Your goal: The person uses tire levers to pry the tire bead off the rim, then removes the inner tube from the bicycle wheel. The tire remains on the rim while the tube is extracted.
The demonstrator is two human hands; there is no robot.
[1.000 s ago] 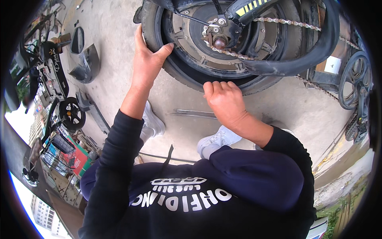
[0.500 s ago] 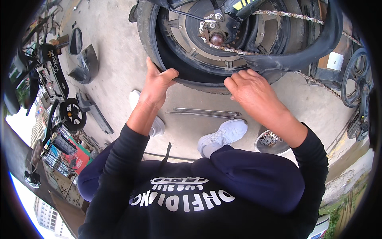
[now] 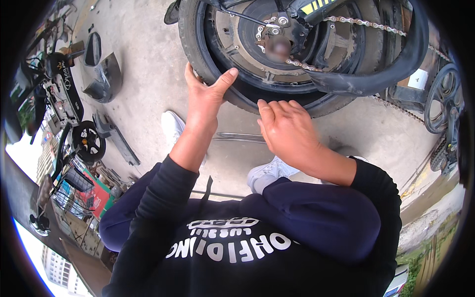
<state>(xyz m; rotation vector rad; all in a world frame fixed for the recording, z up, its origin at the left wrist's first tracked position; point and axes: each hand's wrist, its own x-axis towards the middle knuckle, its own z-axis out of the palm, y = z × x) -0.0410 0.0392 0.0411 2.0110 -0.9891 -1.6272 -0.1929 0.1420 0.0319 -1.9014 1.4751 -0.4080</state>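
A black tire (image 3: 190,34) sits around the wheel rim (image 3: 237,62), with a dark gap between its near sidewall and the rim. My left hand (image 3: 205,96) grips the tire's near-left edge, thumb on the inside and fingers around the tread. Farther right, my right hand (image 3: 292,126) lies over the near edge, its fingers bent over the sidewall and their tips partly hidden. A black rubber tube-like band (image 3: 371,81) curves out of the wheel toward the right. A rusty chain (image 3: 366,22) runs across the hub.
Metal bars (image 3: 240,137) lie on the concrete between my white shoes (image 3: 173,126). At right are a pulley-like wheel (image 3: 440,99) and a second chain length (image 3: 405,111). Black plastic parts (image 3: 104,79) and a scooter (image 3: 67,94) stand at left. My right forearm mostly hides a bowl.
My left hand has shifted right and its thumb has lifted across the sidewall. My right hand has slid left and nearer along the tire's edge. The wheel appears slightly farther right.
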